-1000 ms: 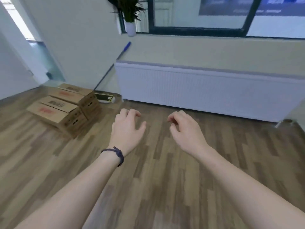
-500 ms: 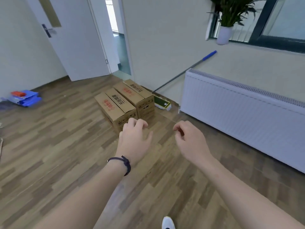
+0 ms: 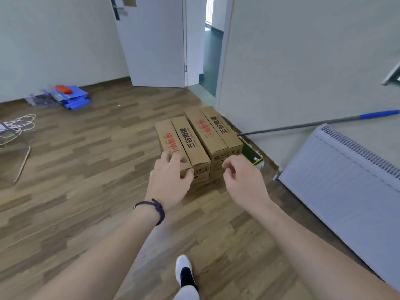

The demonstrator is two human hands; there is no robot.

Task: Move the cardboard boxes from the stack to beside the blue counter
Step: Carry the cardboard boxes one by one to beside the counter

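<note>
Two brown cardboard boxes with red and black print stand side by side on the wood floor by the wall corner, the left box (image 3: 181, 144) and the right box (image 3: 216, 131). Each seems to rest on another box beneath it, mostly hidden. My left hand (image 3: 171, 180) hovers in front of the left box's near end, fingers spread, holding nothing. My right hand (image 3: 244, 180) hangs in front of the right box's near end, fingers loosely curled and empty. Whether either hand touches a box I cannot tell. No blue counter is in view.
A mop with a blue-tipped handle (image 3: 303, 125) leans against the wall behind the boxes. A white radiator (image 3: 346, 182) runs along the right. An open white door (image 3: 155, 40) stands ahead. Blue folders (image 3: 73, 97) and a white cord (image 3: 17, 126) lie at left. My shoe (image 3: 184, 271) is below.
The view has swung left and closed in on the boxes, which now sit right before my hands. Both hands stay raised and empty. The plant and window have left the view.
</note>
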